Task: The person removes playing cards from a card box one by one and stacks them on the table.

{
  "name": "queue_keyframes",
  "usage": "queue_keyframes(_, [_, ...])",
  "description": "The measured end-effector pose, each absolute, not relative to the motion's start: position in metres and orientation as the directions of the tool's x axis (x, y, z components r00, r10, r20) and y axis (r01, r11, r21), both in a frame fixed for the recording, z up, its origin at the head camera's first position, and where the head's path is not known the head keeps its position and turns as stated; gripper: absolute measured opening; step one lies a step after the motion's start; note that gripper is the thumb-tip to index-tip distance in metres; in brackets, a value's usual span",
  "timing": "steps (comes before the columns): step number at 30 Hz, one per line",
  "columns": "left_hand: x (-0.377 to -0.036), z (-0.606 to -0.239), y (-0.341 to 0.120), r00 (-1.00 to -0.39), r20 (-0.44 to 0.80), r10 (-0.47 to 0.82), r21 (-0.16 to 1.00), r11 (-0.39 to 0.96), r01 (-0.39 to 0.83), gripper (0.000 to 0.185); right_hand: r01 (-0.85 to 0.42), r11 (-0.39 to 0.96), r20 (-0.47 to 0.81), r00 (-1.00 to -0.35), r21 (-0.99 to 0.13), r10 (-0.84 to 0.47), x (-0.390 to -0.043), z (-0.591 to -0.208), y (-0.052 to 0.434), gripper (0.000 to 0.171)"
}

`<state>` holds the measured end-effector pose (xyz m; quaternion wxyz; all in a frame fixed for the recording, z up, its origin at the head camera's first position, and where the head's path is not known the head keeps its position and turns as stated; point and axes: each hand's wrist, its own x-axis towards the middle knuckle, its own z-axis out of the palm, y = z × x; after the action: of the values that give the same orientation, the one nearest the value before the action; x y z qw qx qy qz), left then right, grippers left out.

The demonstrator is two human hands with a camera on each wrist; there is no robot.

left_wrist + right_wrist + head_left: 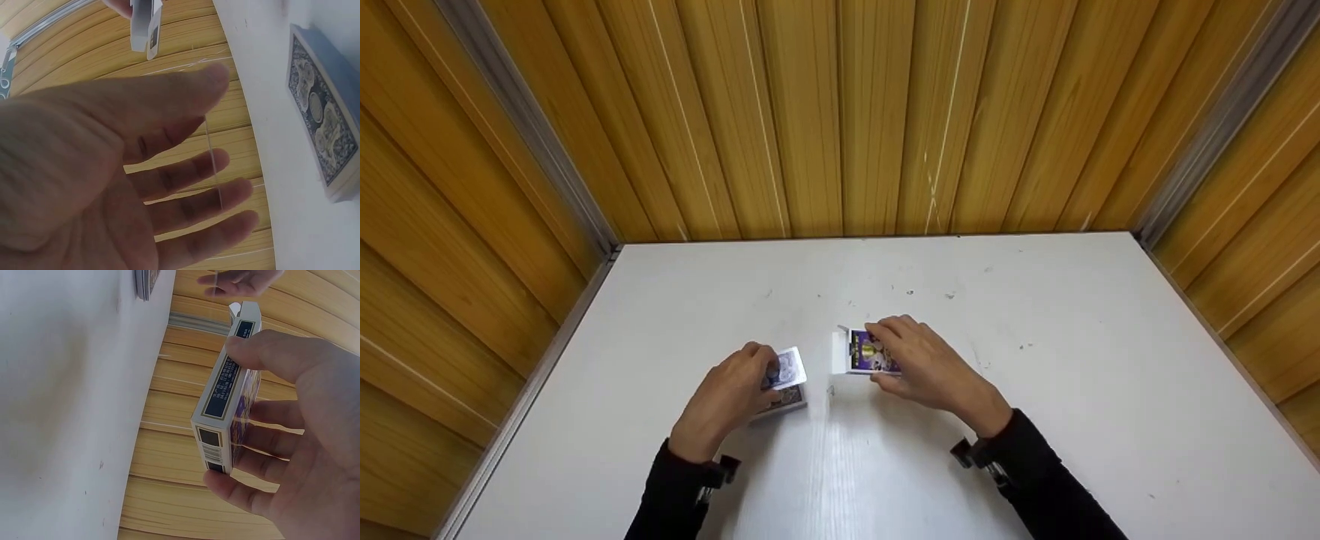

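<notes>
My left hand [727, 397] pinches a playing card [790, 367] between thumb and fingers, its pale blue patterned back showing. In the left wrist view that card [213, 163] is seen almost edge-on as a thin line. Below it on the table lies a deck of cards [786, 400], topped by a dark ornate back; this deck [319, 107] is apart from the held card. A purple and white card box [864, 351] is gripped by my right hand [930, 367], thumb on one narrow side and fingers on the other. The box's flap end faces left, opened. Barcode and printed text show on the box [222, 391].
Around the hands is a white table [697, 292] with small dark marks. Wood-patterned panels [877, 120] rise behind it and at both sides, with grey metal strips [532, 120] at the corners. Both wrists wear black sleeves [675, 480] and small devices.
</notes>
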<state>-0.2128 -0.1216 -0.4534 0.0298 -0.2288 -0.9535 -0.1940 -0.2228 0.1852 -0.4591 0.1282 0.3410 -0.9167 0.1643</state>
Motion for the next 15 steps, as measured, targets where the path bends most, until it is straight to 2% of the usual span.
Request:
queue_keyframes(5, [-0.216,-0.458,-0.122,-0.913,0.037,0.406,0.382,0.839,0.389,0.034,-0.669,0.709,0.345,-0.734,-0.223,-0.584,-0.223,-0.459,0.185,0.069])
queue_keyframes(15, [-0.220,-0.467,-0.125,-0.917,-0.078,0.391,0.438,0.840,0.321,0.032,-0.660,0.711,0.322,-0.746,-0.243,-0.582,-0.222,-0.458,0.184,0.069])
